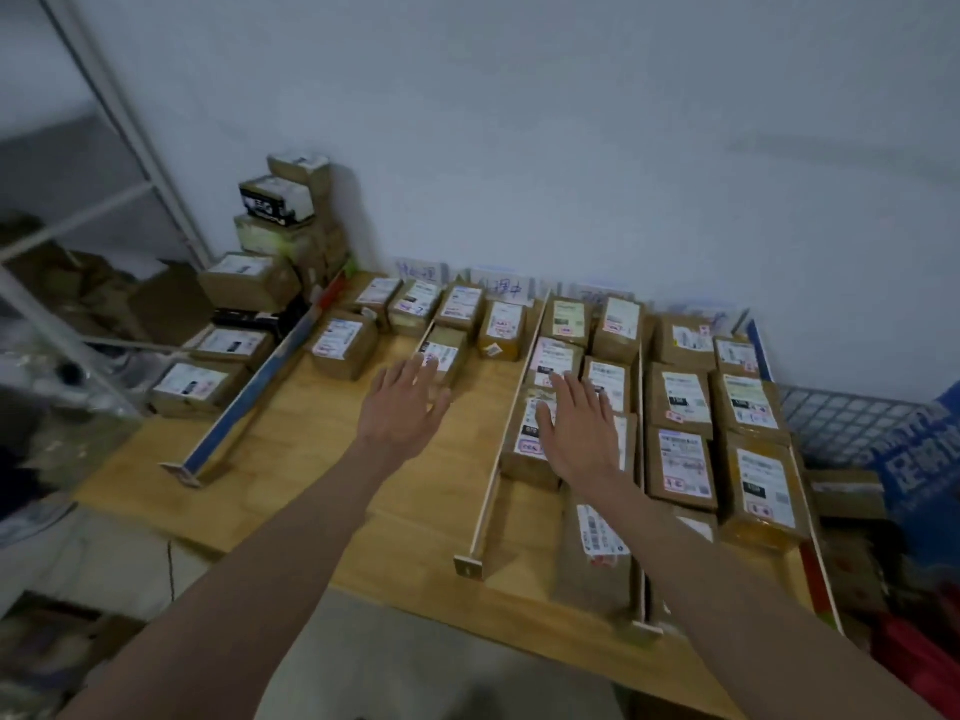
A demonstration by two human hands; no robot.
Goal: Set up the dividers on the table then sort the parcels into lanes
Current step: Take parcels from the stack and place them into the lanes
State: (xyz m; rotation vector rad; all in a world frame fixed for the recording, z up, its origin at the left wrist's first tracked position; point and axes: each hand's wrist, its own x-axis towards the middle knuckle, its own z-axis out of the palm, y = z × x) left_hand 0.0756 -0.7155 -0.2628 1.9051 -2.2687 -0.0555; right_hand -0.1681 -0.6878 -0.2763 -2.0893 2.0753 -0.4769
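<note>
— How were the fingers?
— Straight and spread on both; the left hand (402, 407) and right hand (579, 428) held nothing.
— What stood around?
— A stack of brown boxes (283, 220) at ten o'clock, a blue-edged divider strip (249, 402) left, a pale wooden divider strip (511, 407) between the hands.
— The parcels?
— Brown cardboard, white labels, in lanes on the light wooden table (322, 459). A small labelled parcel (441, 356) lay at the left fingertips' twelve o'clock; a larger labelled parcel (527, 439) lay under the right hand.
</note>
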